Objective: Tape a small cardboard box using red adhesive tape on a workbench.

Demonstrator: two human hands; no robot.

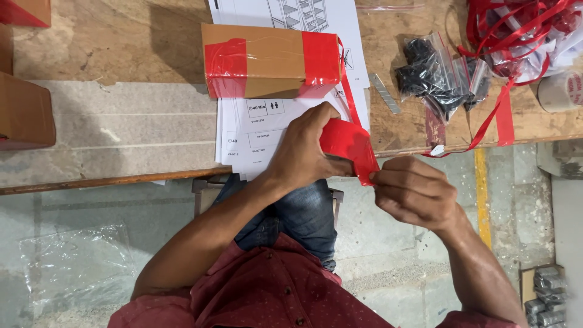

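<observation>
The left hand (303, 152) grips the red tape roll (343, 143); the right hand (413, 194) pinches its loose end. Best keep the strip taut and flat so it won't fold onto itself.

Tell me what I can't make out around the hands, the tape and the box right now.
- Tape roll: head view, left hand covers most of it.
- Tape's free end: right hand pinches it, fingertips hide the edge.
- Cardboard box: contents unseen, closed and taped red.
- Bags of black parts: pieces too small to identify.
- Pile of red strips: cut off by the top edge.
</observation>
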